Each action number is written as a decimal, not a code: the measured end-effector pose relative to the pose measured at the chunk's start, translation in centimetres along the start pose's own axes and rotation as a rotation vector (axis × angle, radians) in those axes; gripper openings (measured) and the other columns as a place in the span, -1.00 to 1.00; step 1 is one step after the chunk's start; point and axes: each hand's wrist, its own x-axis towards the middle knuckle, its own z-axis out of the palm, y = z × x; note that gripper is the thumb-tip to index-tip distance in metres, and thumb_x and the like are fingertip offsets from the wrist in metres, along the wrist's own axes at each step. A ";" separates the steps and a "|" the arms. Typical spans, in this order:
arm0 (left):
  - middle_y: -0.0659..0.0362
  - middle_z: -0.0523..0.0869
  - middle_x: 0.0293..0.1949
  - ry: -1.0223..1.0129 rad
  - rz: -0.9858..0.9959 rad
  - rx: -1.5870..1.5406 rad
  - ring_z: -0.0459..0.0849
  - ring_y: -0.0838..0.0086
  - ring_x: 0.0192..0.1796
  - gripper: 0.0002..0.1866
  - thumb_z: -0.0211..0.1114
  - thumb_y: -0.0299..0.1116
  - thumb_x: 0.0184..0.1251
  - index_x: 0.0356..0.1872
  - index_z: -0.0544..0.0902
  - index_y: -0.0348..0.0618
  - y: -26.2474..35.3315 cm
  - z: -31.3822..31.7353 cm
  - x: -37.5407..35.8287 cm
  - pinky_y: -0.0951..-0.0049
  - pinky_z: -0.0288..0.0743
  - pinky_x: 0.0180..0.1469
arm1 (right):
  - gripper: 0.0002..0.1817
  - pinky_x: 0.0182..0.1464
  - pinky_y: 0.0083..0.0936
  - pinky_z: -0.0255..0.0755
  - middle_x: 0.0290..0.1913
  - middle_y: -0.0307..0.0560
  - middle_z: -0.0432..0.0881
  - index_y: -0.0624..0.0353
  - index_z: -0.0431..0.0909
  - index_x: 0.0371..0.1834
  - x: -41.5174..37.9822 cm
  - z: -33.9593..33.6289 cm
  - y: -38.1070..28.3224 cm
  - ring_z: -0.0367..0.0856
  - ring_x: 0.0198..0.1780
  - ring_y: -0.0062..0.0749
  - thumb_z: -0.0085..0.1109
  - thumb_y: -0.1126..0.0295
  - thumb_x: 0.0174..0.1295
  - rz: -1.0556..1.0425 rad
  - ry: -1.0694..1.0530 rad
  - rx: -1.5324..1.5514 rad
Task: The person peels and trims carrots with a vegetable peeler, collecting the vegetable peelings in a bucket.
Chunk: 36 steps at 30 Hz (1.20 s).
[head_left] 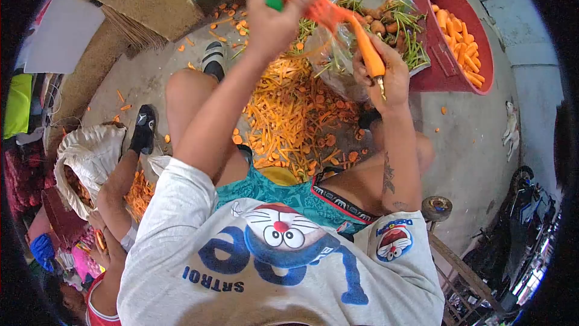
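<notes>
My left hand (272, 27) is closed around an orange-red tool (316, 9) with a green part; motion smears it, and its far end meets a carrot. The carrot (369, 53) slants down, its thin dark tip lowest, with my right hand (389, 72) gripping it. Behind the right hand, a clear plastic bag (332, 72) holds unpeeled carrots (386, 21) with green stems. Orange peelings and cut slices (289, 115) form a pile on the floor between my legs.
A tilted red tub (431, 30) at the upper right holds peeled carrots (461, 42). At lower left, a person (111, 247) sits by a white sack (90, 157) and more peelings. A metal frame with a wheel (436, 208) stands at right, near a motorcycle (525, 223).
</notes>
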 end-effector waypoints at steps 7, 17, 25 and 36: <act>0.30 0.73 -0.39 -0.054 0.202 0.202 0.64 0.67 -0.37 -0.85 0.45 -0.43 0.38 -0.17 0.66 -0.21 -1.5 -1.8 1.7 0.56 0.56 -0.30 | -0.54 -0.53 -0.67 0.22 -0.18 -0.10 0.63 0.35 0.51 0.28 -0.8 2.2 -0.1 0.47 -0.44 -0.58 0.00 0.21 0.52 -0.065 0.165 -0.182; 0.33 0.68 -0.45 -0.160 0.284 0.138 0.60 0.69 -0.48 -0.87 0.45 -0.42 0.40 -0.21 0.65 -0.19 -1.3 -0.5 0.1 0.58 0.47 -0.44 | -0.49 -0.46 -0.60 0.46 -0.12 -0.05 0.67 0.48 0.42 0.37 -0.8 2.0 -0.4 0.60 -0.34 -0.49 0.07 0.33 0.48 -0.064 0.119 -0.056; 0.12 0.76 -0.42 -0.131 0.207 0.535 0.72 0.48 -0.34 -0.82 0.43 -0.38 0.38 -0.16 0.64 -0.24 0.9 -1.8 0.6 0.39 0.57 -0.27 | -0.62 -0.41 -0.62 0.29 -0.30 -0.17 0.66 0.43 0.68 0.00 -0.5 1.4 -1.0 0.46 -0.42 -0.64 0.11 0.24 0.51 -0.171 0.225 -0.573; -0.30 0.70 -0.30 -0.758 -0.145 0.846 0.70 -0.25 -0.17 -0.74 0.27 -0.44 0.24 -0.09 0.63 -0.36 0.3 -0.6 -1.3 -0.04 0.56 -0.14 | -0.77 -0.30 -0.48 0.38 -0.43 -0.12 0.63 0.36 0.66 -0.30 -0.6 2.6 -0.6 0.54 -0.38 -0.50 0.28 0.36 0.41 -0.591 0.149 -1.299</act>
